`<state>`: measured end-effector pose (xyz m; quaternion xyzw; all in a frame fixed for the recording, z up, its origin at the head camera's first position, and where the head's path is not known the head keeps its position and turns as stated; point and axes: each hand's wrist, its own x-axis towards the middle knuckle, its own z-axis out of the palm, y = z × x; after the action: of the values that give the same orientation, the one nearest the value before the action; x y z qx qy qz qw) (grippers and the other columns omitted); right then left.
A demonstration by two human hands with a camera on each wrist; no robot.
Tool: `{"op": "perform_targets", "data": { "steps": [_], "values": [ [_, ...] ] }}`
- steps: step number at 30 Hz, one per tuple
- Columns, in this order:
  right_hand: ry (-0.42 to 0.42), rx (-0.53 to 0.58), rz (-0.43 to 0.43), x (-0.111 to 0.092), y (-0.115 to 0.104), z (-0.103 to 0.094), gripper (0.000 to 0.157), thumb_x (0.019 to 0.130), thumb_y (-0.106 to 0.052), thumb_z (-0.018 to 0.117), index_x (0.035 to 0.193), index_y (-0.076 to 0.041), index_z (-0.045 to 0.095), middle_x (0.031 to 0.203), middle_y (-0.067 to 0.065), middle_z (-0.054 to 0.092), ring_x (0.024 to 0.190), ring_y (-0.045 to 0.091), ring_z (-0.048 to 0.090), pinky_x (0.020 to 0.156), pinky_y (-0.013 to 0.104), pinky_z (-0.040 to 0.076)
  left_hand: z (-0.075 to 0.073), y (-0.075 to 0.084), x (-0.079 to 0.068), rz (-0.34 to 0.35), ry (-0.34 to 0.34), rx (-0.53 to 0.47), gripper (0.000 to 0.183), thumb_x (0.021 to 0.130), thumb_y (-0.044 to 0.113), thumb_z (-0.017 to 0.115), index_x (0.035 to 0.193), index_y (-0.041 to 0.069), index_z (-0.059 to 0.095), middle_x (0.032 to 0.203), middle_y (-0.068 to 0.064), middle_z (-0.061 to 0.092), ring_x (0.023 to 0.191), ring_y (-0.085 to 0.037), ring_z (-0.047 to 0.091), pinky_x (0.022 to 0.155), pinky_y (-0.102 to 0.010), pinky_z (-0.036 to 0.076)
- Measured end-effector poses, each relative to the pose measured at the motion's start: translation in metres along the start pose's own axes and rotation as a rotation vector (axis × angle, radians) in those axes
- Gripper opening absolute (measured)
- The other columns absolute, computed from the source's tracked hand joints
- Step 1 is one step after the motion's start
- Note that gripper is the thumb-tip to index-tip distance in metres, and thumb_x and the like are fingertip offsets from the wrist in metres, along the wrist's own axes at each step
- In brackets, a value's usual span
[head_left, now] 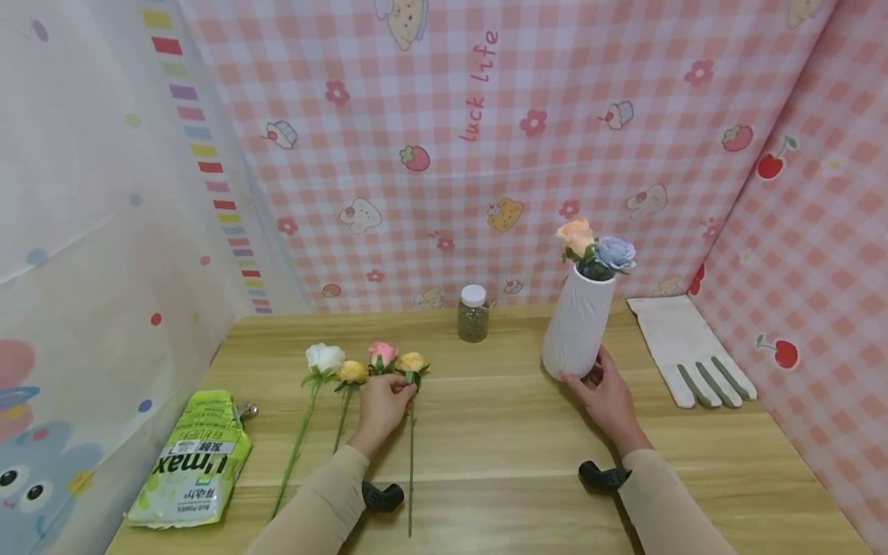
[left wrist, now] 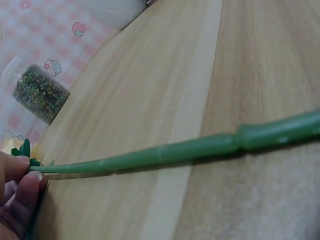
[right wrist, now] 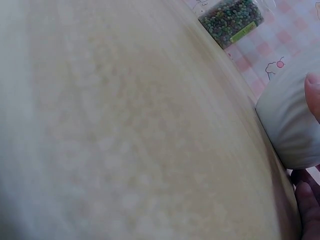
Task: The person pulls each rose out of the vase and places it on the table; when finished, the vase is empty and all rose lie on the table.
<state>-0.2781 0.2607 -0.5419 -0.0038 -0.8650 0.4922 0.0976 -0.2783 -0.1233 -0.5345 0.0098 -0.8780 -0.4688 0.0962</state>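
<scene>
My left hand [head_left: 383, 408] pinches the green stem [left wrist: 165, 154] of a yellow rose [head_left: 412, 362] just below its bloom. That stem runs toward the near edge of the table. Beside this hand lie a pink rose [head_left: 382, 354], another yellow rose [head_left: 352, 372] and a white rose [head_left: 324, 358]. With thumb and fingers on either side of its base, my right hand [head_left: 609, 401] holds a white ribbed vase [head_left: 579, 324]. A peach rose [head_left: 576, 233] and a blue rose [head_left: 614, 253] stand in the vase; their stems are hidden inside.
A white-lidded jar of small multicoloured grains [head_left: 473, 316] stands at the back of the wooden table. On the left lies a green pouch [head_left: 194, 462] with a metal clip. A white and grey-green glove [head_left: 683, 347] lies at the right. Patterned cloth walls surround the table.
</scene>
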Motion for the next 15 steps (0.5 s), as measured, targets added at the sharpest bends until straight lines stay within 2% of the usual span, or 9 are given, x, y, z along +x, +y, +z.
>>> {"op": "perform_targets", "data": {
  "steps": [15],
  "values": [
    [-0.003,-0.012,0.014,-0.0003,-0.0012,0.0003,0.095,0.085,-0.051,0.067,0.154,-0.012,0.015,0.146,0.023,0.037,0.128,0.038,0.044,0.103,0.052,0.038,-0.0071,0.0023,-0.0029,0.009,0.036,0.022,0.008,0.082,0.011,0.077,0.082,0.004,0.075,0.061,0.001,0.067,0.045,-0.006,0.058,0.046,-0.024,0.048]
  ]
}}
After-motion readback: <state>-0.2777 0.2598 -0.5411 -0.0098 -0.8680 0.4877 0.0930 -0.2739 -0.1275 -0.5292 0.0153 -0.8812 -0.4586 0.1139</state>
